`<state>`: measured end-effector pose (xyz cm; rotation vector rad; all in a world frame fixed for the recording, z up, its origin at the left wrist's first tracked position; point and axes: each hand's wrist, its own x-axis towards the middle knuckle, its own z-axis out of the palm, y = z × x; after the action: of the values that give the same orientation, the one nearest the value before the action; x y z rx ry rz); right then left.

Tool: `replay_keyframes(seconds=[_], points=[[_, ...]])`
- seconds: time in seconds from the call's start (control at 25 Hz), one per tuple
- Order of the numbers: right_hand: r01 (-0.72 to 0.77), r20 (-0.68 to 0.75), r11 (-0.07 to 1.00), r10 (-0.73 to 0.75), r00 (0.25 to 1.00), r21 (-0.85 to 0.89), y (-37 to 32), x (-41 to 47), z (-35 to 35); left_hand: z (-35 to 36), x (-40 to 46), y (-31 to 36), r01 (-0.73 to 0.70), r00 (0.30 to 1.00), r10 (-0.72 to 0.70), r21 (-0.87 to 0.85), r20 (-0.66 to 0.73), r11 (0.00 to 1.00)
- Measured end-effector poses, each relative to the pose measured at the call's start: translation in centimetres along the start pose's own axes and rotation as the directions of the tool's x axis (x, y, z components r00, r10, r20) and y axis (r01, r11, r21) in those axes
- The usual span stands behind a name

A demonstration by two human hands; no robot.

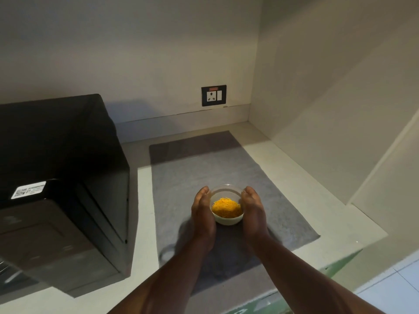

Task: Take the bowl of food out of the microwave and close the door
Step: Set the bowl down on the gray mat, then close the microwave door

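Both hands, left hand [203, 214] and right hand [253, 211], grip the bowl [227, 208] over the mat [283, 200]; microwave [61, 177] lies left, nearer the left hand.

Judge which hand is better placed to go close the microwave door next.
Probably left. Both hands cup the bowl over the grey mat, but the left hand is on the side nearer the microwave; the right hand would have to cross over.
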<state>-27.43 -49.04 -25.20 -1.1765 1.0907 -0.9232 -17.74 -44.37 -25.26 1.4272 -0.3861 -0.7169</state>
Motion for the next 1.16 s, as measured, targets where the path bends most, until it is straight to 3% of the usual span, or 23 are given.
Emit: replay_keyframes(seconds=[0.24,0.36,0.52,0.6,0.68,0.76,0.8,0.84,0.88,0.92,1.0,1.08,1.16], points=[[0.108,-0.044,0.990,-0.113,0.993,-0.095,-0.2,-2.6,0.5,-2.3,-1.5,-0.1,-0.115,0.992,0.093,0.299,0.086,0.947],[0.208,-0.104,0.941,-0.242,0.965,-0.266,-0.7,-4.5,2.1,-4.5,-3.7,2.7,-0.307,0.951,0.288,0.441,0.112,0.843],[0.417,-0.012,0.815,-0.460,0.888,-0.403,-3.2,-8.7,6.5,-8.1,-7.8,9.7,-0.633,0.723,0.625,0.645,0.294,0.428],[0.479,0.070,0.754,-0.505,0.860,-0.450,-5.1,-10.2,9.0,-10.4,-9.2,14.0,-0.674,0.645,0.663,0.691,0.379,0.260],[0.521,0.193,0.688,-0.499,0.845,-0.505,-6.4,-11.3,12.1,-12.9,-10.1,17.7,-0.648,0.619,0.662,0.751,0.423,0.126],[0.521,0.279,0.691,-0.441,0.853,-0.501,-7.4,-12.4,15.2,-13.8,-11.1,20.0,-0.549,0.669,0.630,0.833,0.395,0.060],[0.509,0.290,0.720,-0.418,0.861,-0.471,-8.3,-13.6,16.3,-14.3,-11.9,20.8,-0.506,0.751,0.546,0.855,0.372,0.113],[0.505,0.295,0.754,-0.413,0.862,-0.421,-9.8,-15.6,17.6,-15.9,-12.2,21.5,-0.487,0.761,0.552,0.862,0.341,0.138],[0.496,0.285,0.805,-0.416,0.863,-0.326,-11.1,-17.4,18.2,-17.1,-12.3,22.4,-0.504,0.756,0.542,0.855,0.366,0.126],[0.471,0.293,0.863,-0.410,0.863,-0.180,-11.9,-17.9,18.3,-17.7,-12.2,22.8,-0.513,0.731,0.549,0.857,0.405,0.051],[0.410,0.358,0.910,-0.404,0.842,0.061,-13.6,-19.9,18.9,-20.7,-12.4,24.2,-0.486,0.772,0.471,0.874,0.426,0.007],[0.467,0.401,0.884,-0.438,0.805,0.029,-14.2,-22.4,20.5,-25.4,-13.1,25.7,-0.441,0.831,0.407,0.895,0.379,0.068],[0.491,0.359,0.863,-0.425,0.831,-0.116,-14.3,-23.2,21.8,-28.7,-12.8,25.8,-0.420,0.875,0.306,0.902,0.375,0.095]])
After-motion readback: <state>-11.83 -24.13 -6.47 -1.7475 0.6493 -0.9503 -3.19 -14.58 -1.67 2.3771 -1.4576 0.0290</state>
